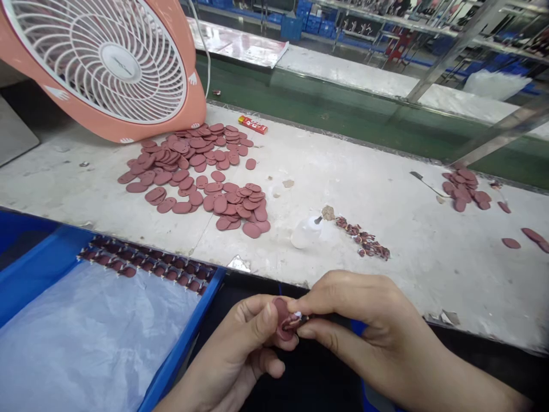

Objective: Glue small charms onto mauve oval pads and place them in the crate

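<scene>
maroon oval pieces (pixel 184 166) heaped beside pink desk fan (pixel 103 123)

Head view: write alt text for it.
A left hand and right hand pinch a small maroon oval piece. Beyond them, piles of matching maroon ovals lie on a scuffed white worktop beside a round peach-pink fan.

Maroon oval tags (pixel 182 207); coral fan (pixel 114 63), white grille (pixel 75 57); blue tray (pixel 182 343).

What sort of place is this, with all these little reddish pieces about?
Probably a factory workshop doing handwork: a long white workbench holds heaps of reddish oval pieces, a blue tray sits at its edge, and blue crates stand beyond.
</scene>
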The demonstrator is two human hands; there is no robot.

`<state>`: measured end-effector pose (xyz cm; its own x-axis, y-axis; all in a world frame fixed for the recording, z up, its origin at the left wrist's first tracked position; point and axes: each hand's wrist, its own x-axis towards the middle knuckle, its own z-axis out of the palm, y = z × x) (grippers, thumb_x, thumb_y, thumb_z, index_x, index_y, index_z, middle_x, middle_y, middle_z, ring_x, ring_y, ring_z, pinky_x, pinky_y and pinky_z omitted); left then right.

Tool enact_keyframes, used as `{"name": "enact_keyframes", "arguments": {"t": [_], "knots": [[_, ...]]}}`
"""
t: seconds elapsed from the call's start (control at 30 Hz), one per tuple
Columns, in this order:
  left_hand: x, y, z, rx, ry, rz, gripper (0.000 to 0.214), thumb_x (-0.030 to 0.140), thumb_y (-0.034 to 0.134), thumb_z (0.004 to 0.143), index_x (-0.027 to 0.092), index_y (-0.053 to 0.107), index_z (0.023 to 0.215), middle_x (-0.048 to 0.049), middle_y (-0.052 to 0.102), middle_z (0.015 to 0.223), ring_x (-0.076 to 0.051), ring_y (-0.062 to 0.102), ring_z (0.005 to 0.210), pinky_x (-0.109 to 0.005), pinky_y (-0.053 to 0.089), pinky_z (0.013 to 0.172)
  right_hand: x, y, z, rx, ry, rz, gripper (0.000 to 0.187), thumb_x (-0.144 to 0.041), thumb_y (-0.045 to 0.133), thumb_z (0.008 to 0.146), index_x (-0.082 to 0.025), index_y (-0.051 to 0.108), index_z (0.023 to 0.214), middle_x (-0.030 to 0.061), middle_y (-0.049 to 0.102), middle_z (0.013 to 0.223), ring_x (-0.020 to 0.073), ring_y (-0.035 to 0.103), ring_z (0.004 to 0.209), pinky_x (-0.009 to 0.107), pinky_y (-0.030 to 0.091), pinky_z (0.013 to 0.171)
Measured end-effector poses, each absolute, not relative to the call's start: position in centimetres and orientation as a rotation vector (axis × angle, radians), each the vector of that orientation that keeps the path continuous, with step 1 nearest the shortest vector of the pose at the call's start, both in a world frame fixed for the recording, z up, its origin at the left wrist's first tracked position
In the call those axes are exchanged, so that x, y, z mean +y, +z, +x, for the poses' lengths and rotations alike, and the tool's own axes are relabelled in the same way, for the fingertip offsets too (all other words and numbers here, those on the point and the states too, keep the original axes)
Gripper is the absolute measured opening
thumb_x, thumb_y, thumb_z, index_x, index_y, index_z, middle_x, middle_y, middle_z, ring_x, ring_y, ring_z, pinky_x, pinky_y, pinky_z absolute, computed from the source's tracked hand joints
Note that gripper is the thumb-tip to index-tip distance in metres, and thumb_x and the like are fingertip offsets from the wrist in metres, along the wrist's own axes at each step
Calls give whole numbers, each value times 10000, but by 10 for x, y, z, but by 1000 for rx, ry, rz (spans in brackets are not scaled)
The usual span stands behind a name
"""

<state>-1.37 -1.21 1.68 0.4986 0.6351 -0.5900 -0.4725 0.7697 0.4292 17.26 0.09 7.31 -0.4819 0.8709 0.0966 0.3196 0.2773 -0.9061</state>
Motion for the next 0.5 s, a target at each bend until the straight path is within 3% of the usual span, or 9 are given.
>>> {"name": "enact_keyframes", "arguments": {"t": [0.23,0.5], "knots": [[-11,21,-11,807,707,199,323,441,874,589,151,775,692,8,612,581,-53,523,515,-90,445,408,5,76,171,-2076,1054,-1034,131,-70,637,894,-160,695,971,12,718,840,111,648,759,200,498,712],[-20,32,-12,759,757,214,309,411,905,514,211,789,719,0,730,573,-71,613,466,-117,454,425,-12,72,168,-2077,783,-940,109,-136,642,923,-175,688,1014,17,715,857,105,663,706,184,550,670]]}}
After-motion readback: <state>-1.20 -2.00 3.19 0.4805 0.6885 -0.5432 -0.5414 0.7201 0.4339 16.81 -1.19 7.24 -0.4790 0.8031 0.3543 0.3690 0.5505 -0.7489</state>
